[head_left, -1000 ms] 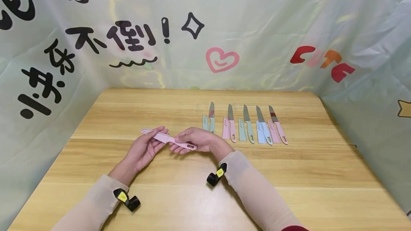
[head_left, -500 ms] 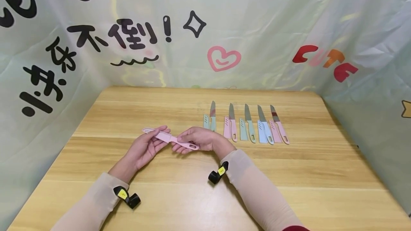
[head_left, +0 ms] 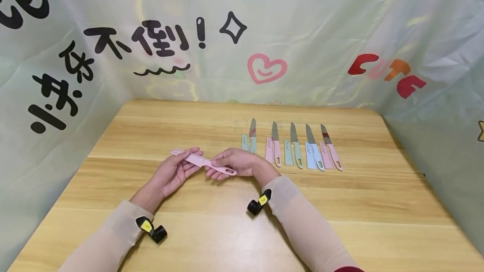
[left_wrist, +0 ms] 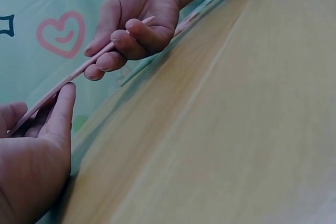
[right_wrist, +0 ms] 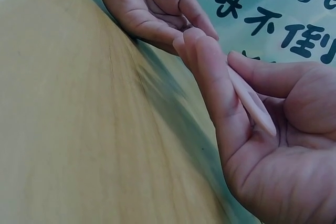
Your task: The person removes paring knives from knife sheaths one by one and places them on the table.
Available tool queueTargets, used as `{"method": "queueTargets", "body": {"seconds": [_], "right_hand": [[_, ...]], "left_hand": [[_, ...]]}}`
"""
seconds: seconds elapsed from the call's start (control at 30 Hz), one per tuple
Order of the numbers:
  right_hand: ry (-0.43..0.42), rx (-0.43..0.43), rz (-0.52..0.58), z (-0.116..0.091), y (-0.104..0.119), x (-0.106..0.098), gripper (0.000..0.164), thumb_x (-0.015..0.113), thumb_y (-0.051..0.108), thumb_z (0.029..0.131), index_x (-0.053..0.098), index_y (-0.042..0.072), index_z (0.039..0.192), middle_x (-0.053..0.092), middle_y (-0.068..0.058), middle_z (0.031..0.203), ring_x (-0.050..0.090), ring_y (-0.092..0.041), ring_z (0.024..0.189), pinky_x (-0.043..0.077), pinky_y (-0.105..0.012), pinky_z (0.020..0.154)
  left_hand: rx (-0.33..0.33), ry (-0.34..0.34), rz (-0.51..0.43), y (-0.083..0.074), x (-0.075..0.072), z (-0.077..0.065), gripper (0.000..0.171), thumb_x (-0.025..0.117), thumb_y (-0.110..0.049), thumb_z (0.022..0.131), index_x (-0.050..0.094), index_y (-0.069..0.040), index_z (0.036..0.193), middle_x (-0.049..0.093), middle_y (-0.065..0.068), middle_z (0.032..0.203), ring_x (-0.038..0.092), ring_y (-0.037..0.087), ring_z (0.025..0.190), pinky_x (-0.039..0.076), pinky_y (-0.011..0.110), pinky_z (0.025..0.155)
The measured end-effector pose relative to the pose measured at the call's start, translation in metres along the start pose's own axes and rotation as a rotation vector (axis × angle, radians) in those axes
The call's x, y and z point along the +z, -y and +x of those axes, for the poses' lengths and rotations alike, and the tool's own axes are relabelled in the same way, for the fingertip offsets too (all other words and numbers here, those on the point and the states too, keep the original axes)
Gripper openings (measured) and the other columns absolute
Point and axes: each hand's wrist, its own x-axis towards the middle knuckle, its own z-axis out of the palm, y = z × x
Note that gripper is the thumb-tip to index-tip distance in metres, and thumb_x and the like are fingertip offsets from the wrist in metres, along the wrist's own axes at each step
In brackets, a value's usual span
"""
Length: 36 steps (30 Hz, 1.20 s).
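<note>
Above the table, both hands hold a pink knife whose blade is covered by a pink slotted sheath (head_left: 194,159). The left hand (head_left: 173,176) pinches the sheath between thumb and fingers. My right hand (head_left: 236,162) grips the knife's handle (head_left: 228,171), thumb on top and fingers beneath. In the left wrist view the pink knife (left_wrist: 64,81) shows edge-on, running from one hand to the other. The right wrist view shows the handle end (right_wrist: 257,108) lying against the right palm. No blade shows between sheath and handle.
Several bare knives lie in a row at the back right, each beside its sheath: a green knife (head_left: 253,131), a pink knife (head_left: 276,146), another green knife (head_left: 296,146), a blue knife (head_left: 314,148) and a pink knife (head_left: 331,148). A printed cloth (head_left: 302,32) hangs behind the wooden table (head_left: 211,230).
Both hands keep their hold on the sheathed pink knife. The whole head view shifts slightly; the hands and knife stay almost the same relative to each other.
</note>
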Motion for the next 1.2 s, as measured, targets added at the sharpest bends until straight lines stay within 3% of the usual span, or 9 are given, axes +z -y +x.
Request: {"method": "queueTargets", "body": {"seconds": [1.2], "right_hand": [[0.025, -0.014, -0.028, -0.0064, 0.0018, -0.0027, 0.034, 0.043, 0.006, 0.104, 0.053, -0.021, 0.122, 0.07, -0.021, 0.104, 0.07, -0.024, 0.086, 0.06, -0.034, 0.079]], "left_hand": [[0.02, 0.002, 0.021, 0.0016, 0.0031, -0.0004, 0.028, 0.044, -0.016, 0.106, 0.064, 0.0, 0.119, 0.066, 0.017, 0.119, 0.064, 0.028, 0.111, 0.048, 0.038, 0.101]]}}
